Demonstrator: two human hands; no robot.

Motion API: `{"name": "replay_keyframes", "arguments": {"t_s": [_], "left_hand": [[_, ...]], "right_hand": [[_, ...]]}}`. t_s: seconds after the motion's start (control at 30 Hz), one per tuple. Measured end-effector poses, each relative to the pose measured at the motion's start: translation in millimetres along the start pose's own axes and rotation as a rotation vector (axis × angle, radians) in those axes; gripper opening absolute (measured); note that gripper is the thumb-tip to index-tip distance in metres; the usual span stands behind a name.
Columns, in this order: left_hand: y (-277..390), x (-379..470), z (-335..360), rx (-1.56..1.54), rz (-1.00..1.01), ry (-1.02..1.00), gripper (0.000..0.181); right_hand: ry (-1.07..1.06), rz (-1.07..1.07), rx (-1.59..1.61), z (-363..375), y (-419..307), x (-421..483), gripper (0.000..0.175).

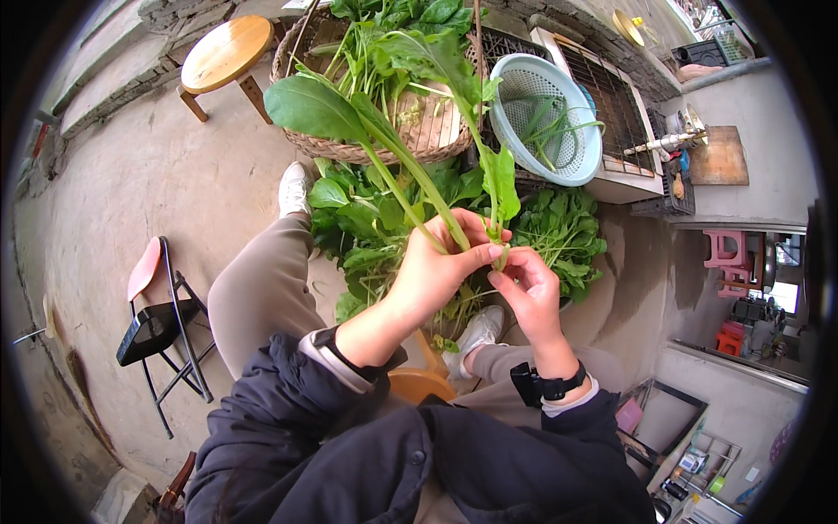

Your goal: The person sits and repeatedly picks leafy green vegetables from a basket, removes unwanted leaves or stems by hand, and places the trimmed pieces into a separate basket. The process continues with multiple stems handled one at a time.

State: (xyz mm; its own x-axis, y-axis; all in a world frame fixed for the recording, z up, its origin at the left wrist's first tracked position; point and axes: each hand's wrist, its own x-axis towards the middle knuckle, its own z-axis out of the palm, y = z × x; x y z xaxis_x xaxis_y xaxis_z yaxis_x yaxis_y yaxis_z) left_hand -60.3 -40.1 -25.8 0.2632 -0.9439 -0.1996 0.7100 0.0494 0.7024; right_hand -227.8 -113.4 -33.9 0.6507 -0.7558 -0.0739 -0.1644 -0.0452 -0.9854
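Observation:
My left hand (435,265) is closed around the stalks of several leafy greens (419,175), whose broad leaves point up and to the left. Between its thumb and my right hand (529,288) is the lower end of another leafy stalk (488,164), pinched by the fingertips of both hands. Beneath the hands, a heap of leafy greens (363,216) lies on the floor between my feet, and a second pile of greens (563,242) is to the right. A woven basket (373,154) holding more greens stands beyond the heap.
A light blue plastic colander (579,171) with long green leaves stands beside the basket, near a framed metal grate (605,98). A round wooden stool (226,52) is at the upper left, a folding chair (160,324) at the left. A wooden board (719,156) lies at the right.

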Motion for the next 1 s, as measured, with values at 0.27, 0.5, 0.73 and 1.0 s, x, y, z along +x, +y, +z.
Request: {"name": "replay_keyframes", "arguments": {"t_s": [0.27,0.5,0.73,1.0], "left_hand": [[-3.0,0.2,-1.8,0.075,-0.028,-0.023,0.012],[-5.1,2.2,-3.2,0.156,-0.005,-0.068,0.012],[-5.7,1.4,-2.5,0.138,-0.019,-0.049,0.014],[-4.9,3.4,0.8,-0.010,0.035,-0.014,0.030]], "right_hand": [[0.045,0.004,0.007,-1.7,1.0,-0.3,0.018],[0.067,-0.020,-0.060,-1.1,1.4,1.0,0.018],[0.069,0.010,-0.027,-0.9,-0.7,-0.7,0.017],[0.052,-0.007,-0.041,-0.3,-8.1,-3.6,0.011]]}}
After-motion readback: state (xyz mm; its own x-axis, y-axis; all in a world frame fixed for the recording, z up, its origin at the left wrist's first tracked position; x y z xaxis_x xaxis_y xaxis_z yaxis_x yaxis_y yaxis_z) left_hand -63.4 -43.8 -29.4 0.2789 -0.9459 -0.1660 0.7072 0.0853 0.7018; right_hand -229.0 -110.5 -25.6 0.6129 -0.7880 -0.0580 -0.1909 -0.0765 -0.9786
